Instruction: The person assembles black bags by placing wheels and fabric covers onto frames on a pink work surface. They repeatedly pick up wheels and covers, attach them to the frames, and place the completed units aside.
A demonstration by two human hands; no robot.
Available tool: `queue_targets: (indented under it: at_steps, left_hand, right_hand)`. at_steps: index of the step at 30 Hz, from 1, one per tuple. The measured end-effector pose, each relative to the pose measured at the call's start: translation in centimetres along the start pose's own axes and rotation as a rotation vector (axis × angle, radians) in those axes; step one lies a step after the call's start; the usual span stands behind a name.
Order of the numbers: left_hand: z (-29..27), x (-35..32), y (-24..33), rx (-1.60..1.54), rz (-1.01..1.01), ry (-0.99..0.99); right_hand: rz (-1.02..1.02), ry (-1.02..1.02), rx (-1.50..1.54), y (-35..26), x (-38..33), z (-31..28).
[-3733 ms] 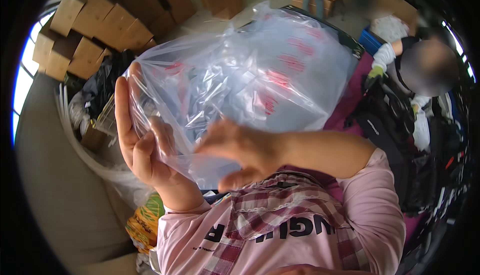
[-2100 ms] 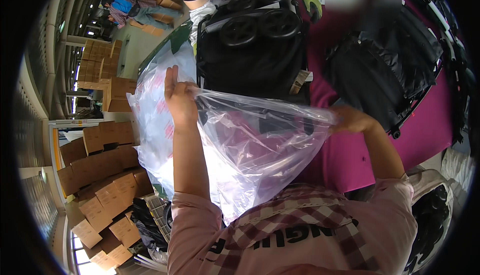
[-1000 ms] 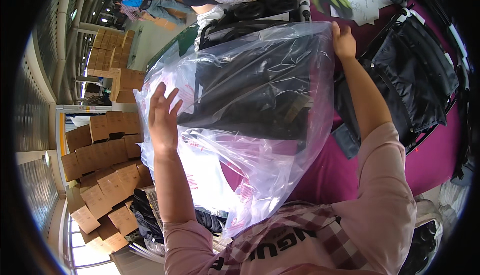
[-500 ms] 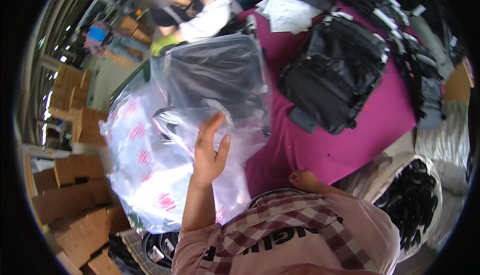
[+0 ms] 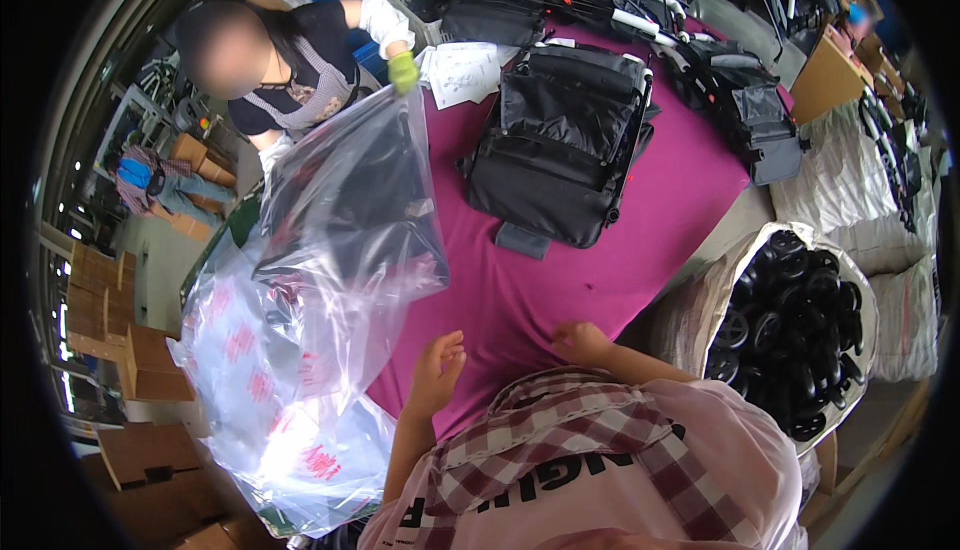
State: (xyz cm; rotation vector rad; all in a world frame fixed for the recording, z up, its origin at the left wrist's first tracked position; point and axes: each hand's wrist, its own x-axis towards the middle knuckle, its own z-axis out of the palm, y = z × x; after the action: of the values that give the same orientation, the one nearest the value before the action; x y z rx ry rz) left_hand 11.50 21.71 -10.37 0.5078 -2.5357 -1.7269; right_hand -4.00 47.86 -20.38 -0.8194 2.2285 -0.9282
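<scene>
Head view: clear bag [image 5: 355, 250] spreads forward-left of the left hand [image 5: 436, 374], empty and loosely curled.

The left grip [image 5: 436, 374] hangs near a clear bag [image 5: 350, 240], the right grip [image 5: 583, 344] near purple cloth [image 5: 570, 285].

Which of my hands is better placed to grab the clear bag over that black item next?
Probably your left hand: it's nearer the clear bag. Your right hand is farther off.

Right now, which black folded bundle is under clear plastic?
The left bundle, by the gloved co-worker: clear plastic covers it, while the middle bundle and right bundle are uncovered.
</scene>
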Motion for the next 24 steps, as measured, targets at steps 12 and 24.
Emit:
queue_targets:
  at_steps: [12, 24]
  left_hand:
    - [8.5, 7.2, 4.4, 0.237, -0.144, 0.008]
    - [10.0, 7.4, 6.8, 0.086, -0.342, 0.201]
  right_hand:
    - [0.37, 0.87, 0.487, 14.8, 16.4, -19.5]
    - [0.56, 0.657, 0.946, 17.0, 23.9, -20.6]
